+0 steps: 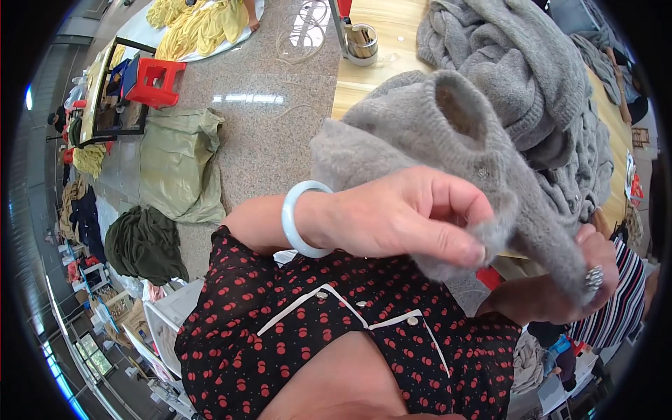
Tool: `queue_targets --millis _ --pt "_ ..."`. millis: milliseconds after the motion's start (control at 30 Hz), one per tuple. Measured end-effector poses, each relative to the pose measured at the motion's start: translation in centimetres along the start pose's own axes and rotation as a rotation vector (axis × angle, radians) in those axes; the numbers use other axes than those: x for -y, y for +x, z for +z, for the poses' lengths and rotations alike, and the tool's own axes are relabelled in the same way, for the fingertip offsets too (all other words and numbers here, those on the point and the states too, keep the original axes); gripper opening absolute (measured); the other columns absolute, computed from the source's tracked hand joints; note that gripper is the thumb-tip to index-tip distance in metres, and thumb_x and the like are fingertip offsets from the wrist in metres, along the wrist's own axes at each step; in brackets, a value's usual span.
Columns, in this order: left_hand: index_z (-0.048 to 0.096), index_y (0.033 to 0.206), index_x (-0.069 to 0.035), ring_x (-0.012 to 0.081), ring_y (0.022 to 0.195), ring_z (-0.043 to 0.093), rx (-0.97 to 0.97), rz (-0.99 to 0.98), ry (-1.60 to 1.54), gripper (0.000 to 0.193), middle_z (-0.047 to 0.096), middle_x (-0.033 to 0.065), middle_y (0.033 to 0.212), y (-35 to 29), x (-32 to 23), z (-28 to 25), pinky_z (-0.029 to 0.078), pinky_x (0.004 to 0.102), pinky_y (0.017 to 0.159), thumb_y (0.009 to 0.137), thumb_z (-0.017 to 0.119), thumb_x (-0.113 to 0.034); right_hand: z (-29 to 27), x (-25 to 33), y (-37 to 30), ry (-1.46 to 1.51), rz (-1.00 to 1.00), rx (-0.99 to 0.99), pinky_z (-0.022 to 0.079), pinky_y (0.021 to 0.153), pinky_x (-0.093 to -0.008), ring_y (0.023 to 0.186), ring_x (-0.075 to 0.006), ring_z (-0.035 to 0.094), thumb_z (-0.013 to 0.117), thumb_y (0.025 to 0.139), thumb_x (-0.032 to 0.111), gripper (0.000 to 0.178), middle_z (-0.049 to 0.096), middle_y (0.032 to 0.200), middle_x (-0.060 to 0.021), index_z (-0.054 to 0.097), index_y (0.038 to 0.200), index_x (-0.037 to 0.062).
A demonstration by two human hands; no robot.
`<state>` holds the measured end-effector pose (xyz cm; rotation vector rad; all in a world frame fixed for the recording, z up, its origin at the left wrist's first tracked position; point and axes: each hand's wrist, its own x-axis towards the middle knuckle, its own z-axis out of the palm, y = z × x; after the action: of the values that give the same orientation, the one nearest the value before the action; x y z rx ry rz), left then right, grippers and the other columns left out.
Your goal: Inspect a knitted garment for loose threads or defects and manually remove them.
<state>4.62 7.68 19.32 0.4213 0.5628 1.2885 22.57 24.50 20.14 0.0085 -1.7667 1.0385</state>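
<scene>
A fuzzy grey knitted cardigan (406, 115) hangs between my hands, partly over the table's edge. Its round ribbed neck opening faces up, and a small button sits below it. My left hand (420, 217), with a pale bangle on the wrist, pinches an edge of the cardigan between thumb and fingers. On the right, my right hand (598, 269), wearing a silvery ring, is closed round another part of the same cardigan. Its fingertips are partly hidden by the knit.
A heap of grey knitwear (518, 63) covers much of the wooden table (388, 21). A tin of tools (361, 45) stands near its far left corner. Left on the floor are a red stool (157, 80), a green sack (182, 164) and a dark green cloth pile (143, 245). Other people are nearby.
</scene>
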Motion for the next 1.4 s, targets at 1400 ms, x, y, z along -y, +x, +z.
queue_targets --millis 1400 --pt "0.054 0.090 0.000 0.0301 0.078 0.054 -0.592 0.838 1.702 0.020 0.054 0.0137 0.086 0.4 6.0 -12.9 0.045 0.0356 0.069 0.070 0.054 0.001 13.2 -10.6 -7.9 -0.111 0.544 0.339 0.046 0.068 -0.0273 0.071 -0.0195 0.058 0.049 0.062 -0.009 0.035 0.058 0.081 -0.0109 0.057 0.095 0.0017"
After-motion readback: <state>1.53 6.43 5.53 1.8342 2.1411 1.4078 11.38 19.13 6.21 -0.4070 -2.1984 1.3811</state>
